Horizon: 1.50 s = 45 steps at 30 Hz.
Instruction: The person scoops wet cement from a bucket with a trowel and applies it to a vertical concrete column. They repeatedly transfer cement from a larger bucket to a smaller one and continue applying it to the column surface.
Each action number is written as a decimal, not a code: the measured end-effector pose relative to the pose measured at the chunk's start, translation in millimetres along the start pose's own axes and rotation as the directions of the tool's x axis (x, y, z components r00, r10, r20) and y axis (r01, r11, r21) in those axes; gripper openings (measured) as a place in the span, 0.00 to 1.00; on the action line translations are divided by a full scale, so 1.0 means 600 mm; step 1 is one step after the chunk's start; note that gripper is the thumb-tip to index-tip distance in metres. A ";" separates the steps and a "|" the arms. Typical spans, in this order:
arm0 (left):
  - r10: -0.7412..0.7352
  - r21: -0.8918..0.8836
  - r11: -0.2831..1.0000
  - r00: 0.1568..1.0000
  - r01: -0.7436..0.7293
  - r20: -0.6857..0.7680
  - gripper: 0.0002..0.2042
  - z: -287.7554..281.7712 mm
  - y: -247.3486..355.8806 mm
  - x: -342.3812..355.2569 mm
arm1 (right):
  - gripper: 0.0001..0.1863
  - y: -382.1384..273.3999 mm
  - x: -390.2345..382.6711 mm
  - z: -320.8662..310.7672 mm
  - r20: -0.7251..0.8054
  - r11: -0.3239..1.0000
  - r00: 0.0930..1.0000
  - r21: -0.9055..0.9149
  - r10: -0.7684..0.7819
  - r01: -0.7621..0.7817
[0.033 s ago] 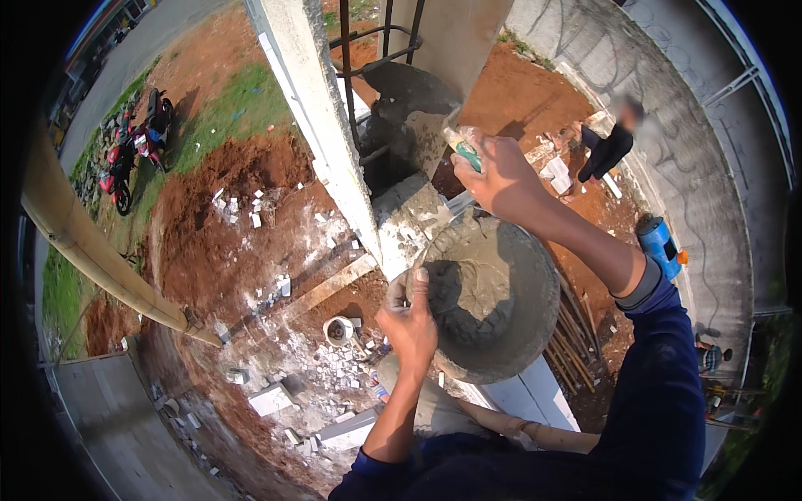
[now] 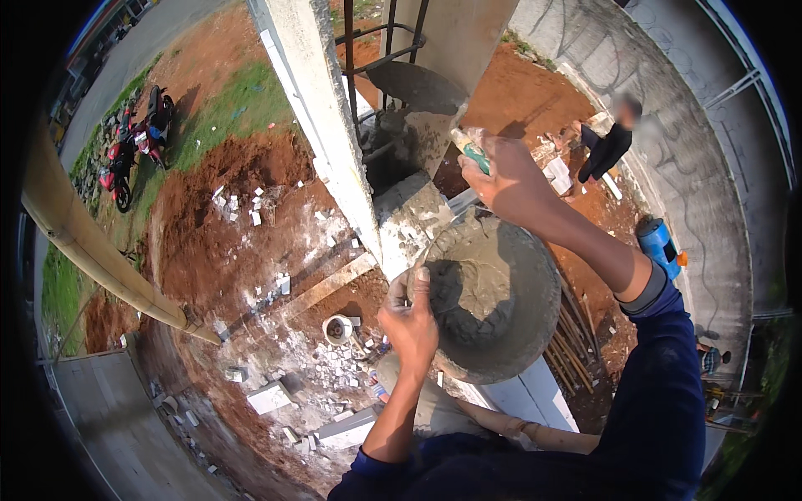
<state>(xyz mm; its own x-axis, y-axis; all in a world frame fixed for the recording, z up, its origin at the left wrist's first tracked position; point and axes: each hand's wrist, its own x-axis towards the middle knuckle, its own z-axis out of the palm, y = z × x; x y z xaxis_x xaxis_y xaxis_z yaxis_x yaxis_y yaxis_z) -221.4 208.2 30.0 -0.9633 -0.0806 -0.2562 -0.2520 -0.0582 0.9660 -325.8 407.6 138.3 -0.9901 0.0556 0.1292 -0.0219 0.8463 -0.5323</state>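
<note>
High above the ground, the left hand (image 2: pixel 411 321) clamps the near rim of a round mortar pan (image 2: pixel 501 292), fingers curled over its edge, the pan sitting just beside a pale concrete column (image 2: pixel 322 108) and heaped with wet grey mortar (image 2: pixel 476 288). The right hand (image 2: pixel 510 179) is closed around a trowel handle (image 2: pixel 472 152), green and pale at the grip, raised over the far side of the pan; the blade itself cannot be made out against the grey. Right behind that hand stand dark steel rebar bars (image 2: pixel 355 75) with a tie looped across, and fresh mortar is packed at their foot on a block ledge (image 2: pixel 413 217), crowding the space the trowel has to work in. A thick bamboo pole (image 2: pixel 92 250) slants across the left side. Far below lies red earth (image 2: pixel 242 225) strewn with white block rubble, a white bucket (image 2: pixel 337 329) among it, and motorcycles (image 2: pixel 134 142) parked near the grass. Off to the right, another person in dark clothes (image 2: pixel 607 146) stands on the ground, and a blue container (image 2: pixel 657 242) shows just past the right forearm.
</note>
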 end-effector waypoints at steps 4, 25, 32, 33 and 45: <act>-0.009 0.014 1.000 1.000 0.009 0.004 0.17 0.009 0.005 -0.003 | 0.15 0.010 -0.067 -0.070 -0.031 0.986 0.992 -0.122 -0.120 0.116; -0.039 0.013 0.999 0.998 0.038 0.044 0.14 0.003 -0.004 0.006 | 0.25 -0.016 -0.218 -0.022 0.625 0.668 0.781 -0.591 0.022 0.454; -0.043 0.001 0.999 0.999 0.043 -0.025 0.13 0.012 0.003 0.000 | 0.23 -0.018 -0.208 -0.017 0.607 0.688 0.794 -0.589 0.030 0.424; -0.084 -0.046 0.995 0.996 0.083 -0.026 0.13 0.013 0.006 -0.003 | 0.23 -0.021 -0.206 -0.019 0.616 0.684 0.787 -0.589 0.035 0.430; -0.123 0.070 0.990 0.992 0.123 0.007 0.15 0.004 0.017 0.001 | 0.23 -0.024 -0.197 -0.013 0.613 0.664 0.785 -0.626 0.094 0.409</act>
<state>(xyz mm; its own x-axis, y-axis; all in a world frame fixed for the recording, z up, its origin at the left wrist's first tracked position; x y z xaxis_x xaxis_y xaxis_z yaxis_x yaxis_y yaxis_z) -225.0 210.0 39.7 -0.9255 -0.0655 -0.3731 -0.3740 0.0026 0.9274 -207.2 393.0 137.6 -0.8639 -0.2017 -0.4615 -0.3330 0.9162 0.2229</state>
